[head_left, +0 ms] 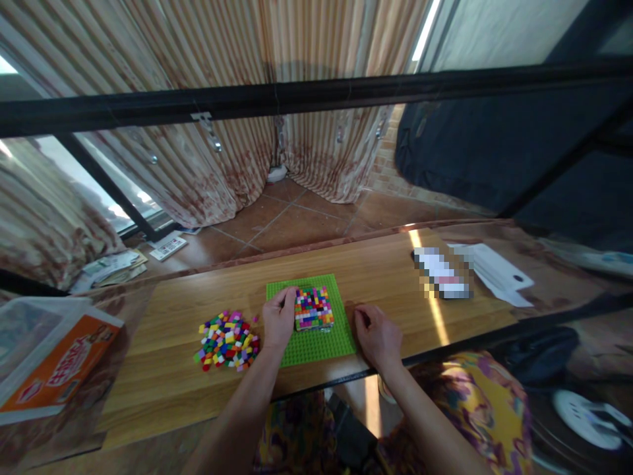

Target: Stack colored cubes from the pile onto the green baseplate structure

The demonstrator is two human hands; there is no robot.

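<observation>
The left hand [278, 319] touches the multicoloured brick block [314, 307] on the green baseplate [316, 344]; loose bricks [227, 340] lie just outside it. The right hand [378, 336] rests curled opposite, on the wooden table [386, 270].

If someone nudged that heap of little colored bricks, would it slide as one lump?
Probably not. The brick pile is loose small pieces, so it would likely scatter across the smooth wooden table. Each looks blocky, so they should skid rather than roll, and seem light.
</observation>
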